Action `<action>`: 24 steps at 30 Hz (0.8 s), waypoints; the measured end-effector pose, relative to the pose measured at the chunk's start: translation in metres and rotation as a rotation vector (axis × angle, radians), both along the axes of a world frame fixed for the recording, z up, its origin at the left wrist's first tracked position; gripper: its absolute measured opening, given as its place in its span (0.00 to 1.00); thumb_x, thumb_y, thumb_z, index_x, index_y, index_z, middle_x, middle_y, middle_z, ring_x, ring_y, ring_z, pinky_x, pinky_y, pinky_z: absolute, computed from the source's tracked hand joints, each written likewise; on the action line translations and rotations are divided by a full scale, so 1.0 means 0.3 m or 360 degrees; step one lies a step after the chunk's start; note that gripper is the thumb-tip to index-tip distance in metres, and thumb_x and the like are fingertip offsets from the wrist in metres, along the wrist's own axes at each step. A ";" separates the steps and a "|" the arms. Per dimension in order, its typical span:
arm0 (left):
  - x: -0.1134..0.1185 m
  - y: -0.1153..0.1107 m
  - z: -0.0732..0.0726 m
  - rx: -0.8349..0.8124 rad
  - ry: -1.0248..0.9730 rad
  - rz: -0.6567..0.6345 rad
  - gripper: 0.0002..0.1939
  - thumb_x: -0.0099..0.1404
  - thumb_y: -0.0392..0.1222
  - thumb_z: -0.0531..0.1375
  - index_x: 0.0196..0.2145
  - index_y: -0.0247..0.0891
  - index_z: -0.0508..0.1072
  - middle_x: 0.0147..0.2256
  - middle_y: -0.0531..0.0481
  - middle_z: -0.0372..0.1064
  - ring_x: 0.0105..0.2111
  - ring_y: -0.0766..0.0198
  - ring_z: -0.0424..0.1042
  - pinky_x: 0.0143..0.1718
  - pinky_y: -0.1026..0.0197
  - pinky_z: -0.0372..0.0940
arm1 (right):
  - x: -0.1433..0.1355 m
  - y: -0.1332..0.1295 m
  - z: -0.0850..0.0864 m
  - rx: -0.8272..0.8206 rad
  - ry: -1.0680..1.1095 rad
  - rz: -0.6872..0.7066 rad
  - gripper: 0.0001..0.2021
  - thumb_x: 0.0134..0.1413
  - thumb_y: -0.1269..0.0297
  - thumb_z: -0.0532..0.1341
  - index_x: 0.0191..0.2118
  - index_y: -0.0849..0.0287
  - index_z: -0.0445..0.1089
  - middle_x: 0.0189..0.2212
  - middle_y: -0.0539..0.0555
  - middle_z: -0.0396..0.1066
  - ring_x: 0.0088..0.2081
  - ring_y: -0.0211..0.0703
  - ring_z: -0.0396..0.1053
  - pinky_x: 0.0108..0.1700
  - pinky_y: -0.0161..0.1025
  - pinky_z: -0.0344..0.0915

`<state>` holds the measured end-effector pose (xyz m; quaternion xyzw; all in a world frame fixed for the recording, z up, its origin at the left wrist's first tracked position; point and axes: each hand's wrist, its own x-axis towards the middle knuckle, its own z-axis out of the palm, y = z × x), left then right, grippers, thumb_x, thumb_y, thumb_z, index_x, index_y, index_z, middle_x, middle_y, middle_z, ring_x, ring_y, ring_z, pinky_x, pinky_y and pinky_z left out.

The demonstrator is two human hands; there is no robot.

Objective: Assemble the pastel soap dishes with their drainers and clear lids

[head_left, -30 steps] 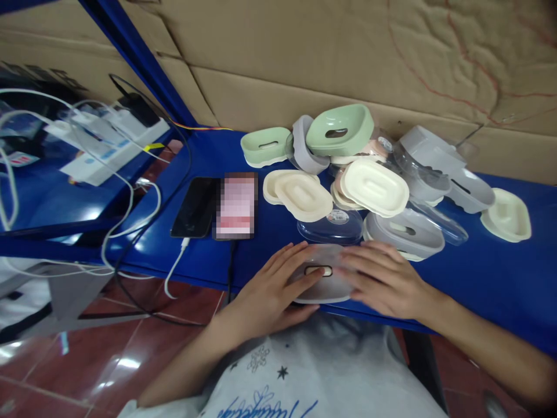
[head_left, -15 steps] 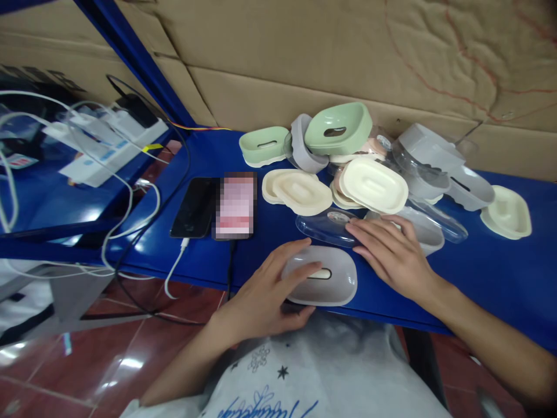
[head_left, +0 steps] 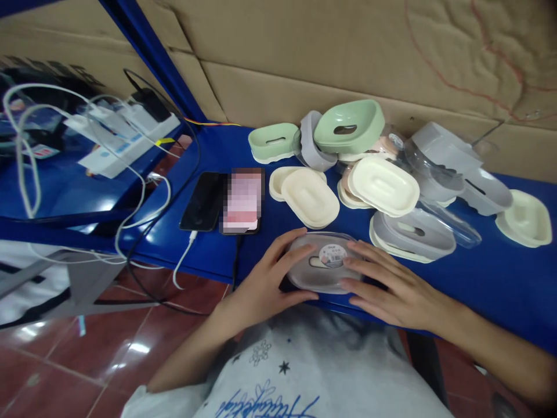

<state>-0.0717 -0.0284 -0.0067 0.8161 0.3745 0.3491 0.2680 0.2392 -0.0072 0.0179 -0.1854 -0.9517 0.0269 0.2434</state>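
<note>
At the front edge of the shelf, a grey oval soap dish (head_left: 300, 277) has a slot in its middle. A clear plastic lid (head_left: 348, 281) with a round printed label lies over it; whether it is fully seated I cannot tell. My left hand (head_left: 265, 284) grips the dish's left end, thumb along the near rim and fingers over the far side and top. My right hand (head_left: 391, 284) has its fingers on the right end of the lid. Just behind it, another grey soap dish (head_left: 400, 229) rests on a cream base.
Cream trays (head_left: 310, 197), a green soap dish (head_left: 348, 128) and several grey and clear parts are piled along the back. Two phones (head_left: 200, 200) lie to the left with cables. A power strip (head_left: 130, 145) stands farther left; cardboard (head_left: 304, 52) backs the blue shelf.
My right hand has brought the clear lid from behind onto the grey soap dish. A cream tray behind has shifted slightly, and the view has moved a little.
</note>
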 end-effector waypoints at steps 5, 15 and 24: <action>0.004 -0.003 -0.008 0.0082 0.0033 -0.0001 0.42 0.68 0.47 0.72 0.73 0.49 0.59 0.74 0.35 0.52 0.73 0.42 0.61 0.68 0.34 0.69 | -0.001 -0.020 -0.011 0.0274 -0.0227 -0.0009 0.27 0.68 0.74 0.63 0.70 0.55 0.68 0.62 0.59 0.75 0.76 0.62 0.54 0.74 0.67 0.62; 0.010 -0.007 -0.013 0.0124 0.0086 0.0037 0.43 0.68 0.44 0.73 0.74 0.49 0.58 0.76 0.36 0.49 0.73 0.42 0.61 0.67 0.35 0.70 | -0.007 -0.057 -0.012 0.0370 -0.0157 -0.0064 0.22 0.67 0.72 0.66 0.64 0.65 0.73 0.58 0.62 0.78 0.65 0.58 0.70 0.64 0.57 0.73; 0.002 -0.011 -0.001 -0.0044 0.0119 -0.0131 0.42 0.67 0.53 0.73 0.73 0.52 0.60 0.75 0.38 0.50 0.72 0.41 0.61 0.67 0.36 0.69 | -0.019 -0.015 -0.004 -0.0234 -0.0143 -0.0170 0.36 0.68 0.52 0.67 0.75 0.58 0.59 0.72 0.69 0.58 0.74 0.64 0.58 0.67 0.63 0.71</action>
